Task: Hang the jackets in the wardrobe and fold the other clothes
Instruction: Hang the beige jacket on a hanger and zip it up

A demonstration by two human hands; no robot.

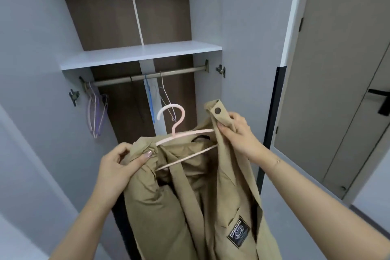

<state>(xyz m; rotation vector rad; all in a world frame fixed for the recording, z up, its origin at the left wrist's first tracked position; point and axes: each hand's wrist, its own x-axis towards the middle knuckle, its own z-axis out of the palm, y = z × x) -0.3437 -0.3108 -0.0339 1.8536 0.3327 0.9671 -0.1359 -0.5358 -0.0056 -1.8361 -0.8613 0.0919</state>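
An open wardrobe (130, 27) with grey side walls and a brown back panel is faced. A white shelf (139, 54) is fitted above a metal rail (147, 75). Empty hangers (96, 110) are hung at the rail's left end and near its middle. A grey door (337, 69) is seen beyond the wardrobe's right edge. A beige jacket (190, 200) on a pink hanger (177, 124) is held below the rail. Its shoulder fabric is pinched by the left hand (118, 167); its collar tab is gripped by the right hand (238, 131).

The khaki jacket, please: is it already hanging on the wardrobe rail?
Not yet. The khaki jacket sits on a pink hanger held in front of the rail.
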